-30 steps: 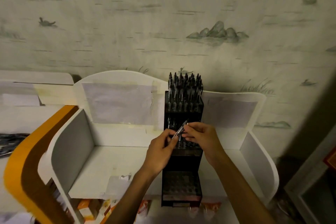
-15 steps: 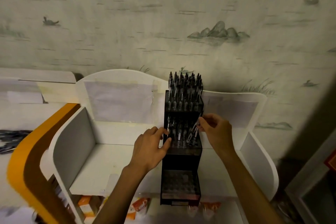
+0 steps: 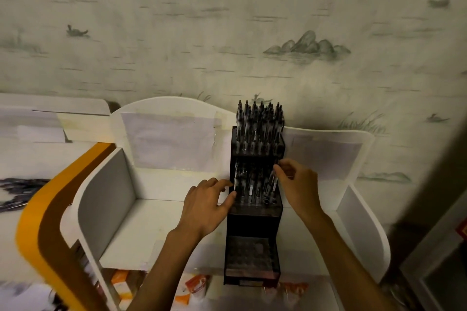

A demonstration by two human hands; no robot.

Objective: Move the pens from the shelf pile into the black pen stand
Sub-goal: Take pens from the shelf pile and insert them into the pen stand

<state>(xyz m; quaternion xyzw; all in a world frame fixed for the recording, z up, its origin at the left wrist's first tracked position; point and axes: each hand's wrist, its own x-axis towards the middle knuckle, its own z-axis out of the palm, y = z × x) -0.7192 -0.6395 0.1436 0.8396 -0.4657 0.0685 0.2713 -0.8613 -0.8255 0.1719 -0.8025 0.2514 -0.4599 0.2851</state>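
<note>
A black tiered pen stand (image 3: 252,219) rises on the white shelf (image 3: 141,230). Its top tier is packed with several dark pens (image 3: 257,124), its middle tier holds several more, and its lowest tier (image 3: 249,257) shows only bare holes. My right hand (image 3: 299,185) pinches the top of a pen (image 3: 272,183) that stands in the right side of the middle tier. Against the stand's left wall my left hand (image 3: 207,206) rests with relaxed fingers, thumb at the middle tier's front corner. A dark pile of pens (image 3: 20,188) lies on the shelf at the far left.
White curved dividers (image 3: 106,199) bound the shelf compartment, with an orange and brown curved panel (image 3: 43,225) to the left. Orange and white boxes (image 3: 121,285) lie on the level below. A wallpapered wall stands close behind the stand.
A second ago both hands held one pen in front of the stand. The right hand has since carried it into the middle tier's right side, and the left hand let go and moved to the stand's left wall.
</note>
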